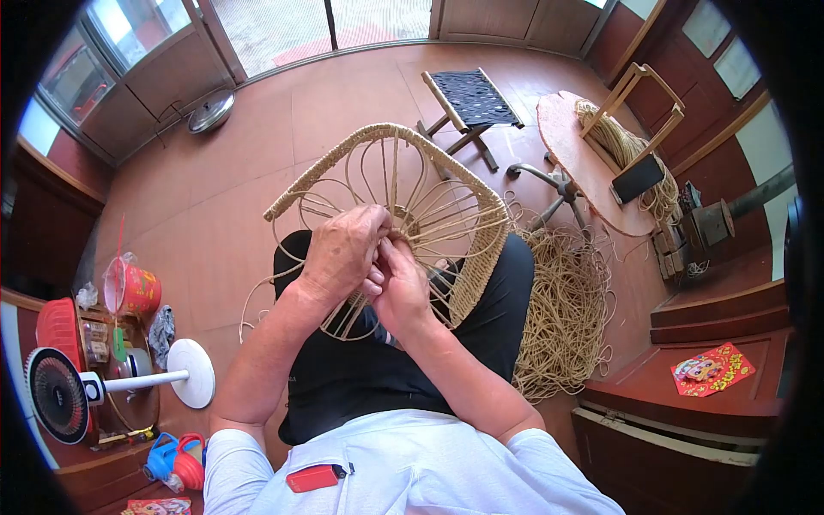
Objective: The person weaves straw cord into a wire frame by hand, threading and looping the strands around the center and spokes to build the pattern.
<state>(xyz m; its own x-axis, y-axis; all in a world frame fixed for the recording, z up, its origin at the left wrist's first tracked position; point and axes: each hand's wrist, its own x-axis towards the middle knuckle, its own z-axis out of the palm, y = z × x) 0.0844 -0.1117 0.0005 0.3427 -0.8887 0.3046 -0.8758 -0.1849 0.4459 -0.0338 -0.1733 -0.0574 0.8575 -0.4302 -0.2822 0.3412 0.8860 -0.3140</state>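
Note:
A half-woven wicker piece (476, 296) rests across my lap, with a thick braided rim and thin cords running inward like spokes to a small hub. Over its middle, my left hand (348, 249) bends its fingers in a pinch close to the hub, on a tan cord (257, 305) as far as I can see. My right hand (403, 287) meets it from below, fingers curled around the same spot. The two hands touch, and the fingertips partly hide what they grip. A loose cord end loops out to the left of my knee.
A big heap of loose cord (562, 318) lies right of my leg. Beyond stand a folding stool (476, 99) and a round table (558, 129) bearing a cord bundle (627, 142) and a dark phone (637, 178). At left are a fan (60, 395) and a red bucket (136, 287).

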